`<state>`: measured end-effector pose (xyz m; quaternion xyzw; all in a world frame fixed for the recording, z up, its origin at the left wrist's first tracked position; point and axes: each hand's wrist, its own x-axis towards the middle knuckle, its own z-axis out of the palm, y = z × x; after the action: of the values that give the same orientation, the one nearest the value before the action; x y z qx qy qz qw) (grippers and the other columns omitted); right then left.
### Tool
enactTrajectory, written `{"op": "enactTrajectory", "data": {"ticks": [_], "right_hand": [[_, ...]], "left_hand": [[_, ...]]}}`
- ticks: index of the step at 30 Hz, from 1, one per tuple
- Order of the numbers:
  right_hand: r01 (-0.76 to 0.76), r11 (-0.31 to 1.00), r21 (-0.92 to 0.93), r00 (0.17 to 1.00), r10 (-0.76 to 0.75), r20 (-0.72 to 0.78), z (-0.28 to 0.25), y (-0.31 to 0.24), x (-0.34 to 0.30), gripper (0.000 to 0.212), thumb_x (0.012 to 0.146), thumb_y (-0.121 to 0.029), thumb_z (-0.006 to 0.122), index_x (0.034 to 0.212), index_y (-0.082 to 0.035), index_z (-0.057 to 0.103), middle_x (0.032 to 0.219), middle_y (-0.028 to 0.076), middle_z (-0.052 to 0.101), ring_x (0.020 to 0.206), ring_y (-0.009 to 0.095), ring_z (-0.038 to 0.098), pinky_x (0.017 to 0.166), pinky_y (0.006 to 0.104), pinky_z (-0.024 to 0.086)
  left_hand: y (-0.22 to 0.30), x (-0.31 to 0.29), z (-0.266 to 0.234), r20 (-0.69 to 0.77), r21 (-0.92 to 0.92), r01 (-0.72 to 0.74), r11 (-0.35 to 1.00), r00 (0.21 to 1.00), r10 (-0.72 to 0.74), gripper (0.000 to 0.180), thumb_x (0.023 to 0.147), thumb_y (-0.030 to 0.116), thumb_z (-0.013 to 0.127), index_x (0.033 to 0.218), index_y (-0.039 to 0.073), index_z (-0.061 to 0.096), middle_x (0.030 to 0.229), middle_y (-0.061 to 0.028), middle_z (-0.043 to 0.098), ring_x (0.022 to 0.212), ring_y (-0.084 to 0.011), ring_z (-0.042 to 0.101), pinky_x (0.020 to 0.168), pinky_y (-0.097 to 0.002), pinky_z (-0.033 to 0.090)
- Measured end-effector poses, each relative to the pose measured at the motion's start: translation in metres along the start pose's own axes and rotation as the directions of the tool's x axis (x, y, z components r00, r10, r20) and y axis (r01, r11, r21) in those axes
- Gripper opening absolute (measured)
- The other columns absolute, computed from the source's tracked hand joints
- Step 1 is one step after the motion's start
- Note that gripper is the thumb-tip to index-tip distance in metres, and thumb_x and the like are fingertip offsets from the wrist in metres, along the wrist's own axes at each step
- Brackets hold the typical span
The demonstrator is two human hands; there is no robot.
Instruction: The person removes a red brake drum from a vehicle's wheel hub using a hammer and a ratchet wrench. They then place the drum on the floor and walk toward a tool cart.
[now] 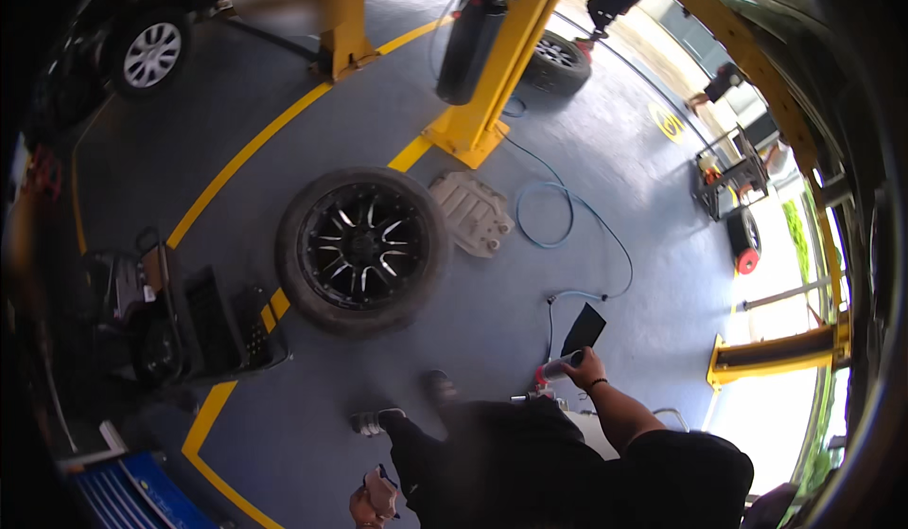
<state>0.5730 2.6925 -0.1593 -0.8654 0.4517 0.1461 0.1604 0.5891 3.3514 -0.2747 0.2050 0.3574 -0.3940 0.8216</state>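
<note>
At the lower right, my right hand [588, 369] is closed around a grey cylinder with a red end [560, 368], whose exact kind I cannot make out. Metal fittings [539, 395] sit just below its red end, above a partly hidden pale rounded body [594, 434]. Beyond this hand is a flat black sheet [584, 329]; whether the hand touches it is unclear. Low in the view, my left hand [365, 508] is closed on a crumpled pinkish-brown piece [382, 492] that looks like cloth.
A large tyre on a black wheel [363, 251] lies flat on the floor, beside a beige moulded panel [472, 213]. A blue hose [571, 215] loops across the floor. Yellow lift posts [497, 65] stand beyond; a black cart [213, 326] is at left. Other people [619, 1] are far off.
</note>
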Motion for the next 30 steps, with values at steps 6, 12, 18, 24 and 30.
{"op": "enactTrajectory", "data": {"ticks": [6,12,18,24,30], "right_hand": [[0.344,0.922,0.176,0.938,-0.343,-0.036,0.027,-0.166,0.015,0.062,0.072,-0.036,0.080,0.114,0.002,0.055,0.106,0.022,0.067,0.101,0.041,0.065,0.087,0.0477,0.052],[0.557,0.822,0.119,0.831,-0.552,-0.069,0.055,-0.293,0.008,0.057,0.073,-0.035,0.081,0.110,0.001,0.057,0.102,0.024,0.067,0.097,0.042,0.065,0.084,0.0465,0.052],[0.687,0.717,0.118,0.724,-0.689,-0.028,0.087,-0.367,-0.031,0.060,0.070,-0.033,0.080,0.112,0.002,0.056,0.106,0.025,0.064,0.102,0.043,0.062,0.087,0.0486,0.050],[0.833,0.524,-0.178,0.552,-0.809,0.201,0.117,-0.416,-0.046,0.068,0.069,-0.032,0.080,0.120,0.005,0.053,0.115,0.027,0.063,0.110,0.043,0.060,0.095,0.0479,0.049],[0.897,0.142,-0.418,0.414,-0.596,0.688,0.163,-0.524,-0.107,0.075,0.068,-0.046,0.078,0.123,0.000,0.058,0.120,0.024,0.064,0.107,0.038,0.065,0.093,0.0466,0.053]], "left_hand": [[-0.041,-0.052,-0.085,-0.617,0.739,0.038,0.672,0.438,0.654,0.039,0.082,0.030,0.075,0.104,-0.001,0.067,0.100,-0.0188,0.071,0.091,-0.0347,0.069,0.080,-0.0440,0.054],[-0.052,-0.077,-0.085,-0.610,0.792,0.289,0.538,0.414,0.676,0.044,0.076,0.036,0.080,0.096,-0.001,0.067,0.097,-0.0215,0.070,0.093,-0.0376,0.067,0.083,-0.0446,0.053],[0.025,-0.127,-0.096,-0.571,0.813,0.405,0.417,0.420,0.706,0.049,0.076,0.048,0.074,0.094,0.002,0.069,0.099,-0.0221,0.070,0.095,-0.0393,0.066,0.084,-0.0456,0.053],[0.082,-0.160,-0.112,-0.720,0.693,0.200,0.693,0.256,0.645,0.044,0.078,0.042,0.072,0.101,0.004,0.069,0.104,-0.0195,0.071,0.100,-0.0373,0.067,0.086,-0.0441,0.053],[0.188,-0.209,-0.107,-0.650,0.749,0.056,0.660,0.257,0.716,0.048,0.084,0.022,0.066,0.130,0.011,0.056,0.116,-0.0195,0.068,0.108,-0.0384,0.065,0.091,-0.0455,0.052]]}}
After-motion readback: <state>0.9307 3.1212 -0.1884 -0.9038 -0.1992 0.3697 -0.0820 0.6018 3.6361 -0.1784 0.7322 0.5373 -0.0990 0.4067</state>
